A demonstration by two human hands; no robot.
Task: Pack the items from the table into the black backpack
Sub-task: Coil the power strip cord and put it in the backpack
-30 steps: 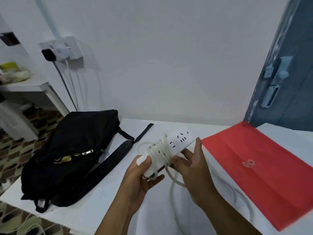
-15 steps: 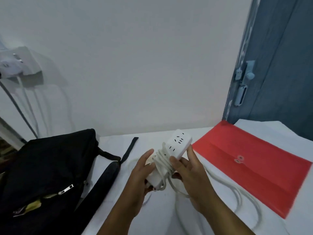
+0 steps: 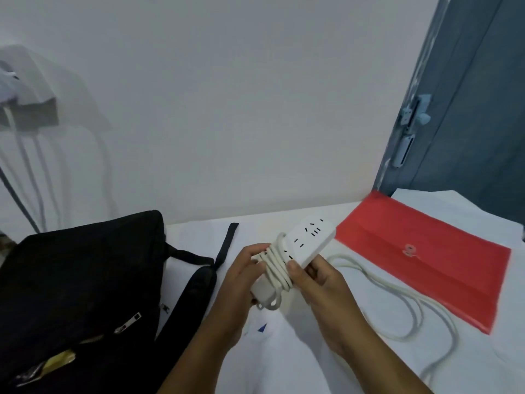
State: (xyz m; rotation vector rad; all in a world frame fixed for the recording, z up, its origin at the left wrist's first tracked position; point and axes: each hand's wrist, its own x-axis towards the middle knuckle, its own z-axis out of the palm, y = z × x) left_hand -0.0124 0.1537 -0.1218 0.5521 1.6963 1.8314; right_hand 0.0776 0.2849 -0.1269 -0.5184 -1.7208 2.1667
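White power strip (image 3: 295, 254) points toward far right.

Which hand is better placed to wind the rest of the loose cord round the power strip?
Right, probably. The right hand is on the side where the loose cord trails across the table, while the left hand grips the power strip at its wound end, steadying it.

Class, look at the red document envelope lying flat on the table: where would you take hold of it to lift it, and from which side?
Grip the red document envelope at its near right corner, coming from the table's front edge. It lies flat and thin on the white table, so a pinch needs an edge; the loose white cord lies along its left edge, and the wall end is the farthest from the person.
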